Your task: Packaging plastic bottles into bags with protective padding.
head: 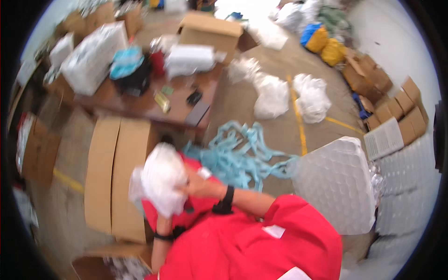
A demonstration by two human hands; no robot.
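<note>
A rounded white bundle [164, 176], which looks like thin plastic or soft wrap, is held up in front of my red garment. My right hand [201, 183] grips its right side, fingers pressed into it. From below, my left hand [165, 223] reaches up against the bundle, its fingers hidden behind the white material. Both wrists wear black bands. A closed cardboard box [115, 178] stands just left of the bundle. On the floor beyond my right hand lies a tangled heap of light-blue strips [232, 161].
A brown table [133, 105] ahead carries a black bin [131, 78], a white roll [190, 59] and small items. White plastic bags [271, 96] lie on the floor. Right of me stands a translucent bubbled slab [334, 185]. An open carton [94, 262] is at lower left.
</note>
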